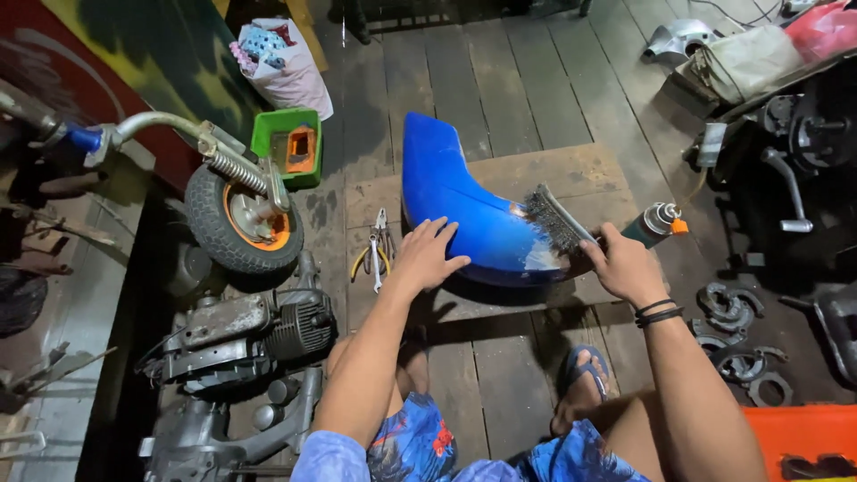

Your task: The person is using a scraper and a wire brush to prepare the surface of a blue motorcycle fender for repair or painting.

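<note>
A curved blue mudguard lies on a flat wooden board on the plank floor. My left hand rests flat on its near left side, fingers spread. My right hand grips the handle of a wire brush, whose bristles press on a scuffed, pale patch at the mudguard's right end. Black bands circle my right wrist.
Pliers lie left of the mudguard. A small wheel on a fork, an engine and a green box sit at left. A spray can stands right of the brush; metal parts lie at right.
</note>
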